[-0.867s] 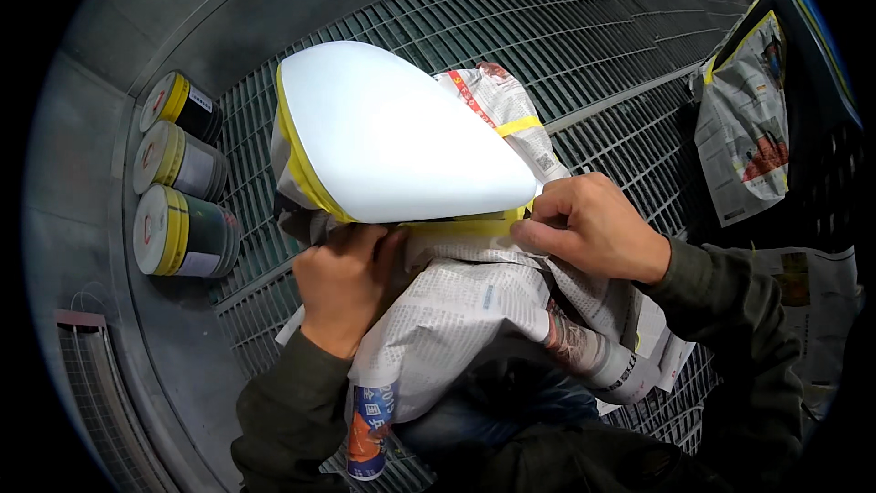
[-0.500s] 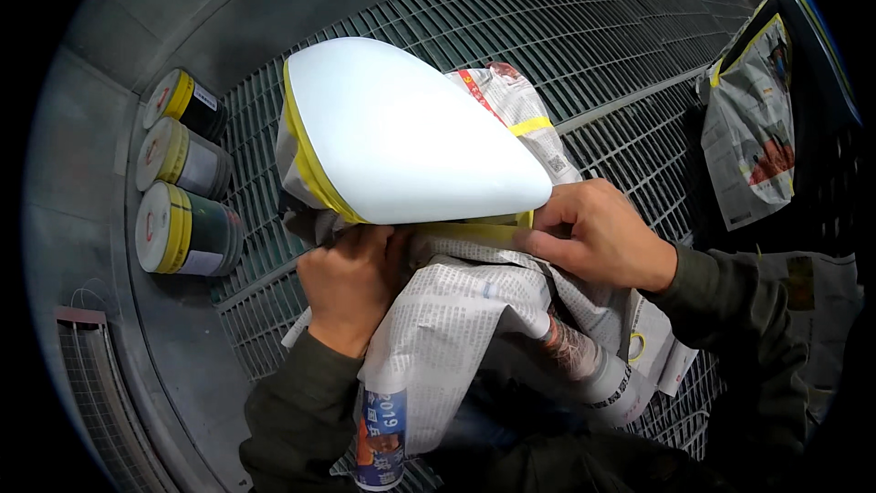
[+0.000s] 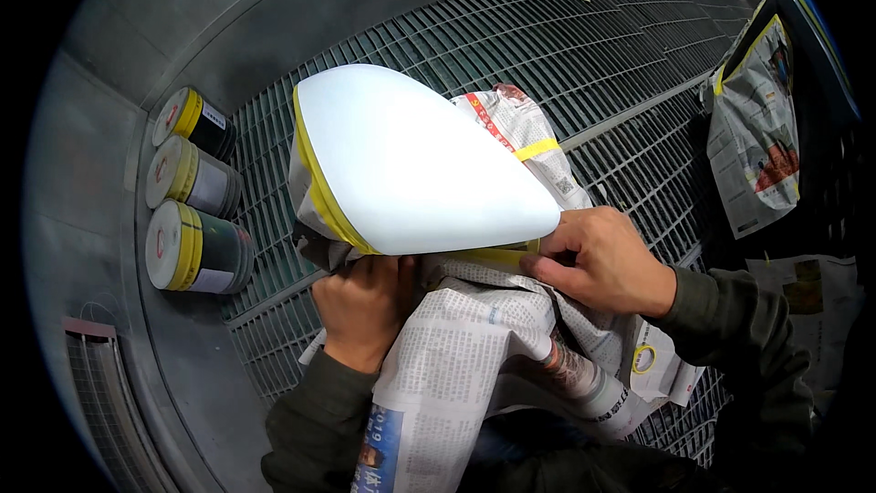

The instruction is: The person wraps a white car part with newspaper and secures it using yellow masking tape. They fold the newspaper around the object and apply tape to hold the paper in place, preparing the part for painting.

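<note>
A smooth white teardrop-shaped shell (image 3: 424, 164) is in front of me, its pointed end to the right. Yellow masking tape (image 3: 321, 194) runs along its left edge, over newspaper wrapping. My left hand (image 3: 365, 308) is closed under the shell's near edge; its fingertips are hidden, so what it grips does not show. At the pointed end, my right hand (image 3: 610, 260) pinches a strip of yellow masking tape (image 3: 497, 256) between thumb and fingers. This strip lies along the shell's underside. Crumpled newspaper (image 3: 456, 338) hangs below, between my forearms.
Several lidded buckets with yellow bands, one of them the nearest bucket (image 3: 201, 246), line the left wall. A slatted metal grating (image 3: 401, 41) covers the floor. At right hangs a newspaper-masked part (image 3: 757, 128). A yellow tape roll (image 3: 644, 360) lies on paper beside my right forearm.
The shell and both hands appear slightly lower in the picture, as does much of the surroundings. Both hands keep about the same grip.
</note>
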Tool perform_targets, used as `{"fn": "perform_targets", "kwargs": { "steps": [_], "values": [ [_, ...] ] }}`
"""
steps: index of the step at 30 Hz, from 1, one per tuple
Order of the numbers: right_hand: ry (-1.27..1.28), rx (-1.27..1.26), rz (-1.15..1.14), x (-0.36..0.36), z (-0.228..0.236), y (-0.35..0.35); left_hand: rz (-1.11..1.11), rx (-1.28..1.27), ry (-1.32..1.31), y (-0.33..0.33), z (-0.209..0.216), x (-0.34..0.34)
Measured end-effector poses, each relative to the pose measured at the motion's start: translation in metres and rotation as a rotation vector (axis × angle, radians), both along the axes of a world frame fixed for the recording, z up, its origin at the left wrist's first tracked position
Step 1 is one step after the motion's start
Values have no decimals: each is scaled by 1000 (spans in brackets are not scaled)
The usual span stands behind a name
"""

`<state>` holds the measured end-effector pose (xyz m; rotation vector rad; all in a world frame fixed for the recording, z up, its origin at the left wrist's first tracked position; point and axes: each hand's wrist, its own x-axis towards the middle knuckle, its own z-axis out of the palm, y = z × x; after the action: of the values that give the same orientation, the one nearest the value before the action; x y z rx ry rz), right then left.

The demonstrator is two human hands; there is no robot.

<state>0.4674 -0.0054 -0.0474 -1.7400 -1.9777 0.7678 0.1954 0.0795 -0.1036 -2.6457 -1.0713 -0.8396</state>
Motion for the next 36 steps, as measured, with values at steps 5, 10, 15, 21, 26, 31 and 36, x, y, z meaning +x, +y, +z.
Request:
{"fn": "perform_targets", "kwargs": {
  "steps": [5,10,15,21,26,31,36],
  "values": [
    [-26,2,-19,-2,2,-1,23,88,38,-2,0,2],
    [-22,72,-20,-4,-8,-2,43,212,99,-3,-1,-5],
    [-6,89,-38,-2,-12,-4,-342,298,236,3,2,-21],
    [-11,63,-29,-4,-10,-2,-517,332,614,23,12,-41],
    [-84,-67,-59,-9,5,0,-529,470,801,34,11,-44],
    [-40,-120,-69,-9,9,1,-459,548,889,34,3,-52],
    [55,-155,-125,-8,3,0,-213,1912,1557,39,-1,-63]
  ]
}}
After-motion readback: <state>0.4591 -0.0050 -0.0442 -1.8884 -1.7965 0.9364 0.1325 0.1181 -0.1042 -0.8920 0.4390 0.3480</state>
